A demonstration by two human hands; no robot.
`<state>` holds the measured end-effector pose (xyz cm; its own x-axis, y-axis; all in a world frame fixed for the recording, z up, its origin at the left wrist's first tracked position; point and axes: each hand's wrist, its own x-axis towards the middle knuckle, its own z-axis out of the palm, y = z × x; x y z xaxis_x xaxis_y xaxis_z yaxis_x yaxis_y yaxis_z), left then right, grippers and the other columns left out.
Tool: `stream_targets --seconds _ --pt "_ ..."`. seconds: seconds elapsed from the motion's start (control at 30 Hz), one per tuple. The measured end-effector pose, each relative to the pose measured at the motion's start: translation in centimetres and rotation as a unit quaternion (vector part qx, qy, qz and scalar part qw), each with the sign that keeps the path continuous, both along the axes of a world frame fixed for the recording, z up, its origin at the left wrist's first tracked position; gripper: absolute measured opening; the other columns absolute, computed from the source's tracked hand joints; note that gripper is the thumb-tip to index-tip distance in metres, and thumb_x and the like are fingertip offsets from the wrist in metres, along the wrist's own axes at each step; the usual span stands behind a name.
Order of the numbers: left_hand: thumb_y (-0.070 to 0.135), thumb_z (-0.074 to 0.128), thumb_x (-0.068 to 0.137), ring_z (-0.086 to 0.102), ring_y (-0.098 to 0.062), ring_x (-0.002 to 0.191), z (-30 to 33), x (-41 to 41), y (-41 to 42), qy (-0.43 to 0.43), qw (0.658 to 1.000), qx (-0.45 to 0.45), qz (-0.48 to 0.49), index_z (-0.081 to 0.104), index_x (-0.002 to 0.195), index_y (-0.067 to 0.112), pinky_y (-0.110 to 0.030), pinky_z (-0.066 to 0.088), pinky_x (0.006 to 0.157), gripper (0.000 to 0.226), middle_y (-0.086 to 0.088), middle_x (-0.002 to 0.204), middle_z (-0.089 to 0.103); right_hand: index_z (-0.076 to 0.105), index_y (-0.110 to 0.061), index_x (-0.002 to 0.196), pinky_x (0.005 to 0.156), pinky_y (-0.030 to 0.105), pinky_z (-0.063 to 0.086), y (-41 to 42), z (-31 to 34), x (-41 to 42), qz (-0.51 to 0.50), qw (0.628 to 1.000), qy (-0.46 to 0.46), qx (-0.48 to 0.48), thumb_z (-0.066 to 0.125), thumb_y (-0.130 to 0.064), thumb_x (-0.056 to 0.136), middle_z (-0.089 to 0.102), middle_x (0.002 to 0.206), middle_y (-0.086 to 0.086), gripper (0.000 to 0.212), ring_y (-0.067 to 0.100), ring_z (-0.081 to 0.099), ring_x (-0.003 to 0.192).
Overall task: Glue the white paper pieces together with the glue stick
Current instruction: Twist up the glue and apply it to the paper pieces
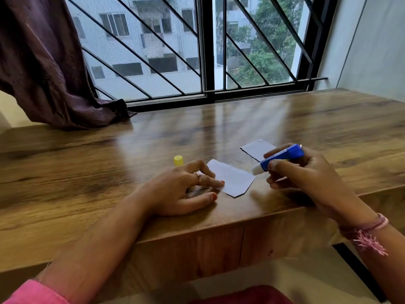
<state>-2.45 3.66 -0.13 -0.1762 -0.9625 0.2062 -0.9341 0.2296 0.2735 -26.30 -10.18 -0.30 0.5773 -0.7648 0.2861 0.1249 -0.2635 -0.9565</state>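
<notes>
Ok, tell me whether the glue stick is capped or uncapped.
Uncapped: the glue stick shows its bare white tip, and the yellow cap stands on the table.

**Hands at the desk**

The left hand (188,189) lies palm down, fingers straight and spread, fingertips pressing the paper (232,178); a ring sits on one finger. Its forearm stretches back to a pink sleeve. The right hand (306,170) is raised just beside the paper, fingers curled round the glue stick (278,159) (white tip pointing left and down). A pink thread band circles the right wrist.
</notes>
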Motion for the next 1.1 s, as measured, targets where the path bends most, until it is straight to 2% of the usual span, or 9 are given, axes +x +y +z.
stream_targets --seconds 0.2,0.37,0.5,0.6,0.7,0.8,0.97,1.03,1.1 --pt "0.052 0.049 0.088 0.053 0.003 0.091 0.0 -0.1 -0.1 -0.01 1.0 0.004 0.009 0.056 0.125 0.046 -0.019 0.043 0.079 0.038 0.017 0.122 0.051 0.064 -0.02 0.083 0.058 0.028 0.06 -0.6 0.2 0.7 -0.047 0.997 0.061 -0.03 0.07 -0.014 0.073 0.072 0.081 0.006 0.013 0.018 0.073 0.07" --pt "0.051 0.05 0.088 0.057 -0.004 0.099 0.0 -0.2 -0.1 -0.003 1.0 0.006 0.011 0.057 0.124 0.045 -0.031 0.049 0.085 0.038 0.014 0.121 0.052 0.064 -0.02 0.08 0.052 0.031 0.055 -0.9 0.0 1.4 -0.067 0.991 0.09 -0.071 0.07 -0.025 0.07 0.07 0.064 -0.006 0.013 0.015 0.069 0.056" --pt "0.05 0.051 0.088 0.059 -0.007 0.1 0.1 -0.2 -0.2 0.002 1.0 0.008 0.013 0.059 0.124 0.043 -0.036 0.049 0.085 0.037 0.013 0.121 0.053 0.062 -0.019 0.08 0.05 0.023 0.05 -0.9 -0.2 1.3 -0.09 0.975 0.138 -0.15 0.07 -0.026 0.074 0.066 0.053 -0.002 0.012 0.011 0.063 0.045" --pt "0.051 0.052 0.087 0.058 -0.005 0.1 0.1 -0.4 -0.1 0.009 1.0 0.005 0.016 0.059 0.122 0.043 -0.035 0.049 0.086 0.037 0.014 0.119 0.053 0.063 -0.014 0.08 0.057 0.027 0.048 -0.9 -0.1 1.3 -0.101 0.964 0.162 -0.186 0.07 -0.025 0.075 0.064 0.054 0.002 0.014 0.014 0.063 0.051" --pt "0.051 0.053 0.086 0.058 -0.004 0.099 0.1 -0.4 -0.1 0.012 1.0 0.003 0.019 0.06 0.121 0.044 -0.034 0.048 0.086 0.036 0.015 0.119 0.054 0.065 -0.014 0.077 0.057 0.024 0.04 -0.6 0.0 1.3 -0.09 0.954 0.186 -0.218 0.073 -0.025 0.075 0.064 0.062 0.007 0.014 0.014 0.055 0.056" --pt "0.051 0.053 0.086 0.059 -0.004 0.099 0.2 -0.5 -0.1 0.014 1.0 0.005 0.023 0.06 0.121 0.043 -0.035 0.049 0.085 0.036 0.015 0.119 0.054 0.064 -0.013 0.077 0.058 0.03 0.04 -0.8 0.1 1.3 -0.1 0.956 0.179 -0.209 0.072 -0.025 0.075 0.064 0.065 0.01 0.015 0.02 0.055 0.059" --pt "0.051 0.053 0.086 0.059 -0.005 0.097 0.2 -0.5 0.0 0.015 1.0 0.006 0.023 0.061 0.121 0.043 -0.035 0.049 0.084 0.036 0.015 0.119 0.054 0.064 -0.013 0.076 0.05 0.015 0.035 -0.7 0.0 1.2 -0.085 0.955 0.183 -0.217 0.073 -0.024 0.076 0.054 0.054 -0.004 0.014 0.005 0.046 0.05" --pt "0.051 0.053 0.086 0.059 -0.005 0.099 0.1 -0.5 0.0 0.017 1.0 0.006 0.023 0.061 0.121 0.043 -0.036 0.049 0.085 0.037 0.015 0.119 0.054 0.064 -0.012 0.077 0.055 0.022 0.037 -0.9 0.0 1.1 -0.084 0.956 0.18 -0.215 0.072 -0.025 0.076 0.058 0.059 0.003 0.016 0.011 0.049 0.054" --pt "0.05 0.054 0.086 0.059 -0.006 0.102 0.1 -0.5 -0.1 0.016 1.0 0.007 0.023 0.061 0.121 0.042 -0.037 0.049 0.087 0.037 0.015 0.119 0.054 0.064 -0.011 0.079 0.057 0.03 0.038 -1.0 0.1 1.2 -0.101 0.958 0.172 -0.207 0.07 -0.026 0.075 0.058 0.059 0.003 0.017 0.017 0.051 0.056"
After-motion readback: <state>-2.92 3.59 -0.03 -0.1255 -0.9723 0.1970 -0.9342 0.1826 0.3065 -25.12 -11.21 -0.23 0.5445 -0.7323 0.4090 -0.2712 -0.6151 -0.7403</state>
